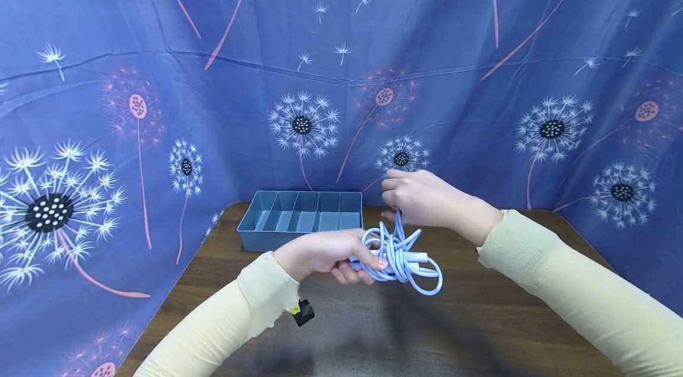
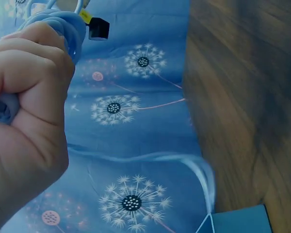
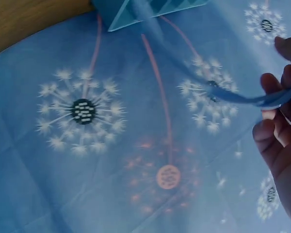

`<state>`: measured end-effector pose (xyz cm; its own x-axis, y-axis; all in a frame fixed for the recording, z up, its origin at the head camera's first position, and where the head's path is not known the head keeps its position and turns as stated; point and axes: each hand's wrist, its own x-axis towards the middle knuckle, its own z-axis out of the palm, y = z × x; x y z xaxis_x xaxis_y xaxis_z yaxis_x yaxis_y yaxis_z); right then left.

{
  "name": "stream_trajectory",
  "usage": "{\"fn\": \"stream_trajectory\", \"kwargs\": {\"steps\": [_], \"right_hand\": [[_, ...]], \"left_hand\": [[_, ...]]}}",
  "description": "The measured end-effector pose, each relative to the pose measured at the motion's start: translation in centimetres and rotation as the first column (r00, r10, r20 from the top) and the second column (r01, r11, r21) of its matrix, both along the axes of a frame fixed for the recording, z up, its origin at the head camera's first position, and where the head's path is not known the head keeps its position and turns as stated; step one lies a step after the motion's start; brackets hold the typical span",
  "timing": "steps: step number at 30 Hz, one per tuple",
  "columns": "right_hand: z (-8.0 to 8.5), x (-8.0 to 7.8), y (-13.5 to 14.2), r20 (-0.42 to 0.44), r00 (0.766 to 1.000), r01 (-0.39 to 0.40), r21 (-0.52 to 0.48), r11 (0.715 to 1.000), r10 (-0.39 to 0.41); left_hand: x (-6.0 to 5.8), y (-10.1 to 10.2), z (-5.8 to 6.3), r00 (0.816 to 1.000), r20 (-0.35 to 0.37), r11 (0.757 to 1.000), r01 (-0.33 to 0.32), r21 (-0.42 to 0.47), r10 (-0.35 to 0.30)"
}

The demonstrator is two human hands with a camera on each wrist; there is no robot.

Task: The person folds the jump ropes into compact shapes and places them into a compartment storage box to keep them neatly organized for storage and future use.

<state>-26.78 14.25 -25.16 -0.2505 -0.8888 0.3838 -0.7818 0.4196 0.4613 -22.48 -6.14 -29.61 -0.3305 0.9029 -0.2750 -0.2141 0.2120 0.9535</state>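
Observation:
A light blue jump rope is bundled in loose loops, with pale handles poking out on its right side. My left hand grips the bundle above the table; in the left wrist view the fingers curl round the coiled cord. Just above and to the right, my right hand pinches a length of the cord pulled up from the bundle. That strand runs to the fingertips in the right wrist view. Part of the bundle is hidden behind the left hand.
A blue-grey divided box with several compartments stands at the back left of the brown wooden table. Behind and beside the table hangs a blue dandelion-print cloth. A black wrist device hangs under the left cuff.

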Motion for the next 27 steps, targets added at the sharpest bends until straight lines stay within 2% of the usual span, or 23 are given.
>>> {"fn": "stream_trajectory", "kwargs": {"steps": [3,6,11,16,21,27], "right_hand": [[0.5,0.5,-0.4,-0.021,1.0,0.013,0.021,1.0,-0.012],[0.8,1.2,-0.8,-0.077,0.997,0.021,0.046,0.999,-0.018],[1.4,2.3,-1.4,-0.246,0.969,0.024,0.105,0.994,0.002],[1.8,3.3,-1.6,-0.337,0.941,0.079,0.136,0.988,-0.029],[1.9,4.2,-1.4,-0.405,0.913,0.105,0.09,0.99,-0.06],[1.2,4.4,-1.5,-0.479,0.877,0.058,0.029,0.998,-0.037]], "left_hand": [[-0.3,0.0,0.0,0.998,0.061,1.0,0.0,-0.016,0.001],[-0.5,0.0,0.0,0.994,0.098,0.999,-0.033,-0.039,0.037],[-0.8,0.2,0.0,0.98,0.118,0.984,-0.145,-0.107,0.158],[-0.9,0.1,-0.2,0.957,0.093,0.959,-0.265,-0.104,0.274],[-1.4,-0.4,-0.3,0.899,0.133,0.908,-0.418,-0.023,0.417],[-1.7,-0.3,-0.4,0.831,0.135,0.833,-0.55,0.053,0.54]]}}
